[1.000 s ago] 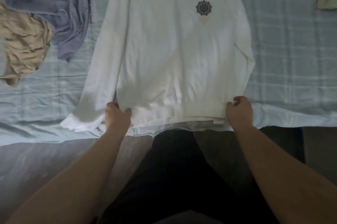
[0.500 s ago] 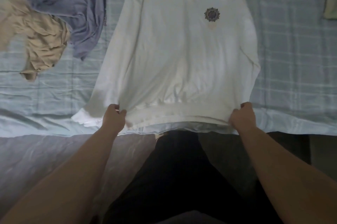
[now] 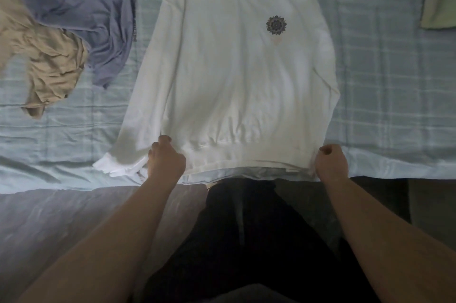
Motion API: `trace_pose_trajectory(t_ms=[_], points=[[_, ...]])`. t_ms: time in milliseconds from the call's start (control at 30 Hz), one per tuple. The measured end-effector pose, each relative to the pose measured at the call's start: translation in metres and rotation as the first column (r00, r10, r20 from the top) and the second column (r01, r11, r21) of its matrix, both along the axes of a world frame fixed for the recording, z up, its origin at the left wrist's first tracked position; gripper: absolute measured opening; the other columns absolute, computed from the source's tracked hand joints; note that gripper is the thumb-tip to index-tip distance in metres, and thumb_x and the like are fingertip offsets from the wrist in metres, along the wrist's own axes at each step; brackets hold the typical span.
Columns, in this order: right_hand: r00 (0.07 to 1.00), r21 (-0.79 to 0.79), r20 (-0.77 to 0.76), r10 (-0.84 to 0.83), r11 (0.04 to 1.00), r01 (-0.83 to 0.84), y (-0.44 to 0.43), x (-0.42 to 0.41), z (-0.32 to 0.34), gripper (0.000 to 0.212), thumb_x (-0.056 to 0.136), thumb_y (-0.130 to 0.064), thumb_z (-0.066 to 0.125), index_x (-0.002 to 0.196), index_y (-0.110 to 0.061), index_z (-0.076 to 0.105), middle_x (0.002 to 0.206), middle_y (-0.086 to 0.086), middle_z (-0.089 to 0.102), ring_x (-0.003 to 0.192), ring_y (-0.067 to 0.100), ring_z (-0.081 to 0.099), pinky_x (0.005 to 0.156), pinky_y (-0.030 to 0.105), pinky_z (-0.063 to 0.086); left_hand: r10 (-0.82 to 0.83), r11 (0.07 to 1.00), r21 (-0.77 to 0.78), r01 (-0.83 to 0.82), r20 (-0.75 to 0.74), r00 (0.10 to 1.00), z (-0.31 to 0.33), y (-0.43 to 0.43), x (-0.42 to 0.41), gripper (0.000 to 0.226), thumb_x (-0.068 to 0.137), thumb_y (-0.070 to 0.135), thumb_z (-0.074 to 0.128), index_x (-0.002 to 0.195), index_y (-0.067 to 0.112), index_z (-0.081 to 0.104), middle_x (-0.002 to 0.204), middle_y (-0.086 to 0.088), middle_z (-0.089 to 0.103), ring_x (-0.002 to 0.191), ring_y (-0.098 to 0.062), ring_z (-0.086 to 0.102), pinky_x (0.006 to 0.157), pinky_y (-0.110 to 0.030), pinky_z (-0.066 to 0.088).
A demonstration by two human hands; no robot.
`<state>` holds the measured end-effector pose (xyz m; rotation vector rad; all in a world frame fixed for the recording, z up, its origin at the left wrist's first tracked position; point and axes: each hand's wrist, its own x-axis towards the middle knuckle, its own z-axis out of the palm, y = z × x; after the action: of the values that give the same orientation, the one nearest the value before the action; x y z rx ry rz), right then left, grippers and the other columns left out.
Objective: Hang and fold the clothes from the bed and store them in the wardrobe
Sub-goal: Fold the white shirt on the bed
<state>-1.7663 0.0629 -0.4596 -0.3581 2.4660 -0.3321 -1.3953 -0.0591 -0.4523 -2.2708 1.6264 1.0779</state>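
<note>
Between the left hand [image 3: 165,160] and right hand [image 3: 332,164], both gripping its hem, the white sweatshirt [image 3: 237,76] is lying flat; folding sleeves inward likely follows.

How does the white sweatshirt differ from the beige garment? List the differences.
The white sweatshirt lies spread flat, front up; the beige garment lies crumpled in a heap. The white sweatshirt has a dark round emblem on its chest; the beige garment shows no print. The left hand and right hand grip the white sweatshirt's hem; nothing holds the beige garment. Both lie on the bed.
</note>
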Motion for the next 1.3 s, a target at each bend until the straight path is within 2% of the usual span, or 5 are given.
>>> trace_pose_trajectory(t_ms=[200, 400, 833, 1133, 1300], points=[[0.998, -0.01, 0.062, -0.021, 1.0, 0.022, 0.0, -0.033, -0.008, 0.032, 0.093, -0.013, 0.054, 0.124, -0.009, 0.059, 0.123, 0.016, 0.063, 0.112, 0.034, 0.057, 0.086, 0.03, 0.04, -0.389, 0.901, -0.081, 0.426, 0.284, 0.877, 0.015, -0.015, -0.077, 0.034, 0.08, 0.013, 0.054, 0.114, 0.016, 0.054, 0.108, -0.006, 0.052, 0.102, -0.026, 0.05, 0.083, -0.039, 0.043], [0.971, 0.033, 0.193, 0.14, 0.988, -0.149, -0.013, -0.059, -0.035, 0.039, 0.092, -0.034, 0.061, 0.123, -0.011, 0.061, 0.12, 0.012, 0.065, 0.109, 0.03, 0.06, 0.085, 0.028, 0.038, -0.354, 0.926, 0.006, 0.378, -0.334, 0.874, 0.005, -0.01, -0.182, 0.024, 0.089, 0.011, 0.048, 0.105, 0.027, 0.056, 0.107, 0.004, 0.061, 0.09, -0.01, 0.058, 0.07, -0.02, 0.042], [0.957, -0.273, 0.217, 0.193, 0.953, -0.13, 0.004, -0.204, 0.0, 0.005, 0.097, -0.029, 0.051, 0.097, -0.025, 0.049, 0.084, -0.012, 0.055, 0.078, 0.008, 0.057, 0.065, 0.028, 0.042, 0.063, 0.935, 0.314, 0.164, -0.602, 0.796, 0.005, 0.036, -0.433, 0.022, 0.098, 0.027, 0.05, 0.118, 0.021, 0.057, 0.114, -0.003, 0.063, 0.102, -0.026, 0.064, 0.086, -0.045, 0.057], [0.924, -0.495, -0.072, 0.376, 0.791, -0.36, 0.006, -0.335, 0.069, 0.012, 0.087, -0.033, 0.051, 0.095, -0.039, 0.058, 0.086, -0.018, 0.058, 0.081, 0.001, 0.059, 0.066, 0.013, 0.045, 0.814, 0.575, 0.814, 0.083, -0.579, 0.04, 0.041, 0.059, -0.609, 0.07, 0.094, 0.065, 0.038, 0.126, 0.007, 0.059, 0.128, -0.014, 0.061, 0.113, -0.03, 0.06, 0.093, -0.044, 0.052], [0.968, -0.532, -0.127, 0.218, 0.809, -0.252, 0.034, -0.376, 0.049, 0.026, 0.09, -0.012, 0.055, 0.088, -0.036, 0.062, 0.094, -0.018, 0.06, 0.091, 0.0, 0.058, 0.075, 0.013, 0.044, 0.882, 0.472, 0.882, 0.011, -0.472, -0.009, 0.018, 0.06, -0.669, 0.042, 0.102, 0.022, 0.045, 0.136, -0.004, 0.049, 0.124, -0.025, 0.063, 0.113, -0.039, 0.061, 0.101, -0.049, 0.048]])
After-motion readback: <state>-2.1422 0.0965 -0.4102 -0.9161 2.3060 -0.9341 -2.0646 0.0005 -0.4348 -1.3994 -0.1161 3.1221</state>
